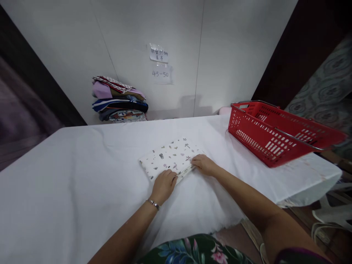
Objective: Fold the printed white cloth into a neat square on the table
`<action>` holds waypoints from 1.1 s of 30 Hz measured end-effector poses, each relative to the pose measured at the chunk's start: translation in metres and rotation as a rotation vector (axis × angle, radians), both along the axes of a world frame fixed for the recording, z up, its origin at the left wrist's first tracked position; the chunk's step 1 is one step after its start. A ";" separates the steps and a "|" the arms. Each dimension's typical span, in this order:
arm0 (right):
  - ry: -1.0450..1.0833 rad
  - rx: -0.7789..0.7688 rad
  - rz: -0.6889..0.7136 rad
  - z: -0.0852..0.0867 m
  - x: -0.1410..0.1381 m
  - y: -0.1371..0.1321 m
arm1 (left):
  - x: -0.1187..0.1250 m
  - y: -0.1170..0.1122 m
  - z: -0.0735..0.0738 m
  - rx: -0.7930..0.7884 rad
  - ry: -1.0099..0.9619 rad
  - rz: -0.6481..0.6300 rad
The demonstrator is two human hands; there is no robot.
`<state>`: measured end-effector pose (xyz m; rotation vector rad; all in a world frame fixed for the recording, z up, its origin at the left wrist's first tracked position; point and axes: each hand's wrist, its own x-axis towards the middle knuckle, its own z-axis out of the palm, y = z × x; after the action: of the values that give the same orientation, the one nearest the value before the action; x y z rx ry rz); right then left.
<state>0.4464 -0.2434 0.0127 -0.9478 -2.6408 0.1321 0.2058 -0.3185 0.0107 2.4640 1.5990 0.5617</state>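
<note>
A folded white cloth [172, 156] with small printed leaves, trees and other shapes lies flat on the white-covered table [110, 183]. Along its near edge, my left hand [164, 186], a bracelet on the wrist, is closed on the left part of the fold, the thumb hidden. Farther right on the same edge, the fingers of my right hand [204, 165] are bent around the fold near the cloth's right corner. Several layers show at the edge between the two hands. Both palms are out of sight.
A red plastic basket [250, 135] with metal handles stands at the table's right end. Behind the far edge, a stack of folded clothes [119, 101] rests against the wall. Two paper notes [161, 74] are fixed there. A white chair [334, 209] is at lower right.
</note>
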 end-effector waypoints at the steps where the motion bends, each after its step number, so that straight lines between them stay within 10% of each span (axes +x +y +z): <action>1: 0.001 -0.006 0.004 0.000 0.000 0.000 | 0.000 0.000 0.000 0.000 0.001 0.004; 17: 0.126 -0.073 -0.015 -0.006 0.003 0.000 | -0.002 -0.004 -0.003 0.022 -0.015 -0.051; 24: 0.390 -0.081 -0.378 0.002 0.005 0.027 | -0.004 0.018 0.015 -0.003 -0.101 0.006; 33: -0.004 -0.272 -0.471 -0.007 -0.037 0.058 | 0.003 0.022 -0.021 0.066 0.196 -0.098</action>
<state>0.4091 -0.1851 0.0059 -1.6291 -2.3608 0.3796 0.2083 -0.2968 -0.0103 2.7030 1.5369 0.3739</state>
